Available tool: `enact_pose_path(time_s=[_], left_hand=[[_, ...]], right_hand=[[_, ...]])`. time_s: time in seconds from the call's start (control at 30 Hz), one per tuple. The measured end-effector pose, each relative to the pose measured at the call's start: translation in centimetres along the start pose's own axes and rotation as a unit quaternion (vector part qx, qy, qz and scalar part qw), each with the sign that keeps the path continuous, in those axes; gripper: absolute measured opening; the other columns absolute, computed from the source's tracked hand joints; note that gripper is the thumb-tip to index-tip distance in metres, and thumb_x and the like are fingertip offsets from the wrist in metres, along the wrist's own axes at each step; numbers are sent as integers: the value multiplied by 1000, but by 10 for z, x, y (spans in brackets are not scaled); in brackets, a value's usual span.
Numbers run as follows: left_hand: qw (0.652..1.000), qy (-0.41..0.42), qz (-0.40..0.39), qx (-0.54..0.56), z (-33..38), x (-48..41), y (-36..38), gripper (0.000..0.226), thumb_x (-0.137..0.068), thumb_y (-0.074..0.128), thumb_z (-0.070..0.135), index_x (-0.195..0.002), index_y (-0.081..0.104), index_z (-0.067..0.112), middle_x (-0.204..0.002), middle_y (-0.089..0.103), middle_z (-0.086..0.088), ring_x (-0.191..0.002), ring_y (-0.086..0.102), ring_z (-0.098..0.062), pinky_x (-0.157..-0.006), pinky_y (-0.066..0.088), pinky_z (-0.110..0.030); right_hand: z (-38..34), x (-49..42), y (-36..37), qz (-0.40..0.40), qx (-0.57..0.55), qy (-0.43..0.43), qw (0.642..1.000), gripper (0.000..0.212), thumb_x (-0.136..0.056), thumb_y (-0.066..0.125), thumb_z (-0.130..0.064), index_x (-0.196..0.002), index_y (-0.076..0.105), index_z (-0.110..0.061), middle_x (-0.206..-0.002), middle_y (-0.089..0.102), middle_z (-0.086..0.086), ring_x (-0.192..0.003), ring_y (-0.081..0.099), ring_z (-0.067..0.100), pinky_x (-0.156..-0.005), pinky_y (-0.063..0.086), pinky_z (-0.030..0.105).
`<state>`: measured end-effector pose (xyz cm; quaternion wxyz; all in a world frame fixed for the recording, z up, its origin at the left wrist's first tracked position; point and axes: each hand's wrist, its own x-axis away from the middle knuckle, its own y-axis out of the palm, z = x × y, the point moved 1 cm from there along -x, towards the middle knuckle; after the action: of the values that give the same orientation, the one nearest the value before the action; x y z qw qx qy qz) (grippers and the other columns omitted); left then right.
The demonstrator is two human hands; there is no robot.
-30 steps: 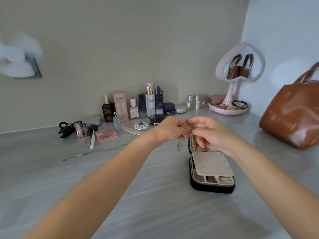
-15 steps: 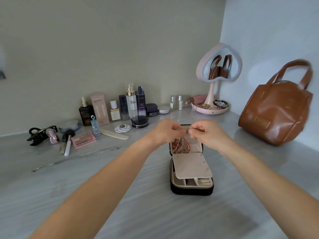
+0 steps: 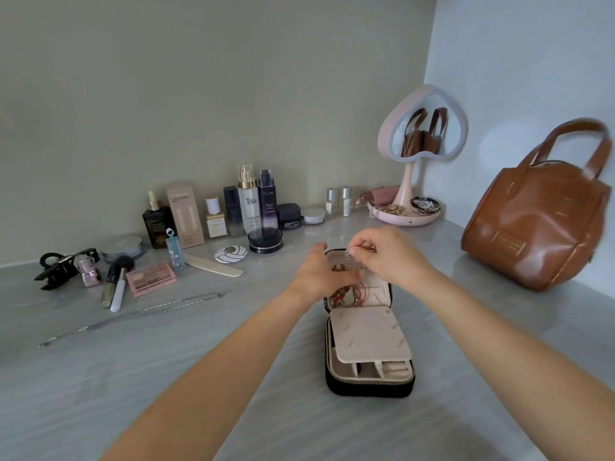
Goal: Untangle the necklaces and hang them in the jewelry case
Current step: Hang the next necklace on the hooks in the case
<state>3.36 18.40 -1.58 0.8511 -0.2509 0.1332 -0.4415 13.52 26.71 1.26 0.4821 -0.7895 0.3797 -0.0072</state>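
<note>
A small black jewelry case (image 3: 367,387) with a beige lining lies open on the grey table, its padded flap (image 3: 367,334) folded over the lower half. A tangle of gold and red jewelry (image 3: 346,296) sits in the upper half. My right hand (image 3: 392,257) pinches a thin silver necklace (image 3: 348,259) that dangles over the case. My left hand (image 3: 319,274) reaches into the upper half, fingers at the chain and the tangle. A second long silver necklace (image 3: 133,316) lies stretched out on the table to the left.
Cosmetic bottles and jars (image 3: 248,204) line the back wall. A hair claw (image 3: 61,266), brushes, a pink palette (image 3: 151,277) and a nail file lie at left. A heart-shaped mirror with a tray (image 3: 407,214) stands behind; a brown leather handbag (image 3: 535,227) at right.
The view has shifted right. My hands have moved down to the case's upper half; my left hand has dropped lower onto the tangle while my right keeps pinching the silver chain.
</note>
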Motion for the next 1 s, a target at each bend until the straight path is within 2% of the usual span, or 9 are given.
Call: enact_pose_path(time_s=[0.07, 0.17, 0.23, 0.33, 0.63, 0.8, 0.87, 0.93, 1.0], left_hand=[[1000, 8, 23, 17, -2, -4, 6, 81, -77, 72, 31, -141, 27, 9, -140, 45, -9, -123, 47, -20, -92, 39, -25], [997, 24, 57, 41, -4, -6, 9, 53, -80, 67, 23, -126, 45, 7, -116, 61, -9, -91, 55, -15, -76, 45, -26], [996, 33, 62, 46, -5, -7, 8, 44, -81, 66, 20, -119, 49, 7, -101, 60, -4, -86, 55, -15, -73, 46, -27], [996, 44, 63, 46, -8, -8, 5, 36, -82, 63, 18, -115, 52, 8, -92, 56, 1, -85, 55, -14, -71, 47, -26], [993, 43, 78, 71, -12, -10, 6, 36, -84, 63, 21, -116, 50, 9, -89, 53, 3, -80, 53, -11, -58, 41, -14], [994, 39, 78, 68, -12, -9, 8, 41, -85, 62, 24, -120, 47, 9, -95, 58, -1, -83, 54, -13, -68, 47, -23], [995, 39, 61, 63, -13, -5, 7, 44, -85, 61, 23, -124, 44, 9, -106, 60, -6, -86, 54, -12, -68, 46, -20], [996, 43, 31, 71, -14, 0, 5, 51, -84, 64, 20, -128, 40, 10, -104, 56, -2, -89, 52, -10, -64, 43, -14], [996, 46, 10, 77, -18, 6, 2, 57, -82, 66, 16, -131, 38, 11, -105, 53, 1, -93, 52, -10, -72, 43, -17]], right_hand=[[2, 1, 4, 1, 29, 2, 1000, 11, -84, 60, -20, -86, 71, -21, -83, 70, -5, -81, 63, 14, -76, 50, 29], [5, 5, 6, 22, 67, -10, 997, 14, -84, 60, -20, -87, 73, -18, -87, 73, -2, -80, 64, 16, -71, 49, 28], [7, 5, 7, 30, 78, -21, 996, 15, -83, 59, -20, -84, 74, -16, -85, 74, 1, -80, 65, 20, -70, 52, 32], [8, 5, 9, 31, 76, -24, 996, 16, -82, 60, -18, -81, 75, -14, -82, 74, 4, -78, 66, 22, -69, 53, 36], [12, 5, 12, 99, 4, 40, 994, 7, -78, 68, -15, -80, 73, -10, -79, 73, 3, -78, 66, 18, -73, 52, 29], [18, 15, 18, 117, 39, 37, 992, 5, -79, 64, -15, -74, 68, -14, -74, 70, 2, -74, 65, 23, -65, 54, 36], [19, 23, 20, 119, 57, 21, 991, 5, -79, 63, -15, -76, 67, -14, -76, 70, 5, -73, 64, 25, -64, 54, 38], [20, 31, 22, 119, 58, 16, 991, 4, -80, 63, -15, -77, 67, -14, -79, 69, 5, -74, 63, 26, -65, 54, 38], [22, 38, 24, 91, 54, 27, 994, 4, -80, 64, -18, -80, 68, -16, -80, 71, 3, -78, 64, 23, -69, 54, 37]])
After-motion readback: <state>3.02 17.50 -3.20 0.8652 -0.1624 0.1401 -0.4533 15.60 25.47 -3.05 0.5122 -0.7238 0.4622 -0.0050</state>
